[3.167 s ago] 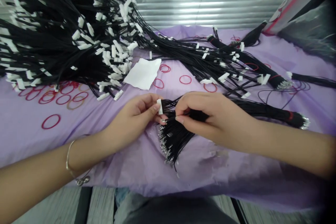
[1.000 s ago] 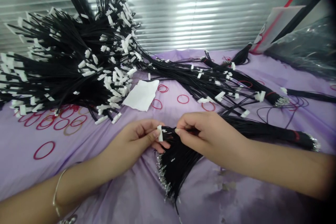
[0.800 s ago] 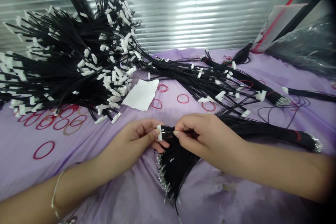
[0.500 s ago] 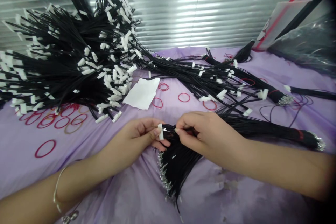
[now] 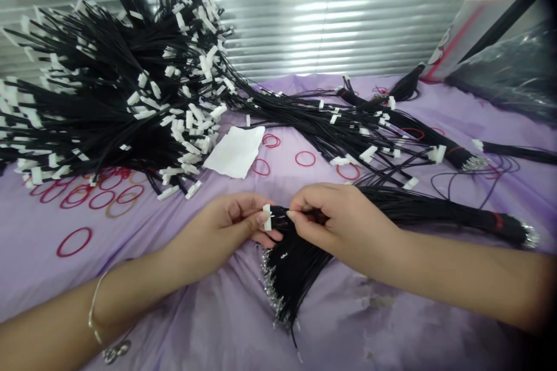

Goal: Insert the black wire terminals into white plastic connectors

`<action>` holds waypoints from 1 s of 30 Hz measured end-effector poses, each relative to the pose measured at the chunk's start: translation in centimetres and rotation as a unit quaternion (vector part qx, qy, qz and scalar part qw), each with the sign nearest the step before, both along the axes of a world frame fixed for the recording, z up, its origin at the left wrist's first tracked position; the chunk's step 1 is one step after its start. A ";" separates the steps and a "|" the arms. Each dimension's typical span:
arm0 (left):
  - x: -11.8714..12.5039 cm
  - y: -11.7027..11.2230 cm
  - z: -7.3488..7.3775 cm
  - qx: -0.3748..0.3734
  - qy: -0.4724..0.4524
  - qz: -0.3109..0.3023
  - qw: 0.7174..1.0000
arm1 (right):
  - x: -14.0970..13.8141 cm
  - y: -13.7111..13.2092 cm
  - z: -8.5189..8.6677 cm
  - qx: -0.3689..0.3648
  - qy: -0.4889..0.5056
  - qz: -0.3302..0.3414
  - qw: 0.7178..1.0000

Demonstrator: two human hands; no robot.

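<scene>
Right, so from here I can see both hands meeting over the near side of the purple cloth-covered tabletop point(image 5: 195, 313). The left hand point(image 5: 235, 217) has a small white plug point(image 5: 267, 217) pinched btwn thumb & fingers, its other fingertips showing just below. The plug's up near the front middle, short side of it facing the other hand, w/ thin black wires coming out twd the right. The right hand point(image 5: 335, 217) is just beside it, thumb & forefinger pressed together on a black wire point(image 5: 282, 213) close to the plug; can't tell exactly how many strands are in that grip. Under both hands a loose fan of black wires point(image 5: 300, 266) spreads out, silver tips point(image 5: 272, 290) along its lower left edge. Behind the right forearm there's a long tied bundle point(image 5: 452, 211) w/ a red band point(image 5: 498, 221) near its silver end. Further back, a torn bit of white paper point(image 5: 235, 152) lies flat, a few thin red rings around it. Back left is a big heap of black cables point(image 5: 108, 93) w/ white ends, more red & tan rings by its foot. Thin bracelet point(image 5: 92, 307) on the left wrist, btw. Silvery blinds point(image 5: 282, 17) behind.
</scene>
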State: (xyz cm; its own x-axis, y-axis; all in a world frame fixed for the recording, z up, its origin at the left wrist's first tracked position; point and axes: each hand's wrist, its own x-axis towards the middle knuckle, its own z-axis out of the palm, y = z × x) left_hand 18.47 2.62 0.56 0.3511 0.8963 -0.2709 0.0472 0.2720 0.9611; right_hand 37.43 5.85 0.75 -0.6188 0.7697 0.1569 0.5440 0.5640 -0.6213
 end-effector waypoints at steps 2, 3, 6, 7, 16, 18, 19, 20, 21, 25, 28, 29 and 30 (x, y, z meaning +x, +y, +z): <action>-0.1 -0.1 -0.1 -0.004 -0.001 0.003 1.000 | 0.0 -0.1 -0.3 0.011 0.002 0.004 1.000; -0.2 -0.1 -0.1 -0.008 -0.003 0.005 1.000 | 0.0 -0.2 -0.4 0.018 0.001 0.008 1.000; -0.2 -0.1 0.0 -0.023 -0.012 0.012 1.000 | -0.1 -0.3 -0.6 0.031 -0.003 0.018 0.999; -0.1 -0.1 0.0 -0.028 -0.013 0.013 0.999 | -0.1 -0.3 -0.6 0.031 -0.003 0.020 0.999; -0.3 0.0 0.1 -0.018 -0.019 -0.003 1.000 | -0.1 0.3 -0.9 0.031 -0.003 0.078 0.996; -0.3 0.0 0.1 -0.019 -0.015 -0.004 1.000 | -0.1 0.3 -1.1 0.037 0.004 0.083 0.996; -0.3 0.0 0.1 -0.022 -0.012 -0.005 1.000 | -0.1 0.3 -1.2 0.042 0.006 0.083 0.996; -0.3 0.0 0.1 -0.023 -0.009 -0.005 1.000 | -0.1 0.4 -1.3 0.048 0.006 0.083 0.995; -0.3 0.0 0.1 -0.024 -0.006 -0.005 1.000 | -0.1 0.4 -1.3 0.055 0.001 0.084 0.995; -0.1 -0.1 0.1 -0.021 -0.013 -0.002 1.000 | 0.5 0.9 -0.8 0.137 -0.051 0.138 0.980; -0.2 -0.1 0.1 -0.028 -0.033 0.022 0.999 | 1.3 0.9 -0.1 0.277 -0.053 0.159 0.946; -0.2 0.0 0.1 -0.031 -0.037 0.031 0.998 | 1.5 0.8 0.1 0.312 -0.052 0.168 0.934; -0.3 0.0 0.1 -0.033 -0.040 0.039 0.998 | 1.6 0.6 0.1 0.332 -0.059 0.179 0.924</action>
State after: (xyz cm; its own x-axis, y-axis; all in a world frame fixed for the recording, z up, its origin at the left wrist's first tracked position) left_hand 18.15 2.63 0.70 0.3035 0.9029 -0.3045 -0.0523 0.3349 0.9408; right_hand 39.00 6.44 0.88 -0.8580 0.2719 0.4358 0.2916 0.9563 -0.0226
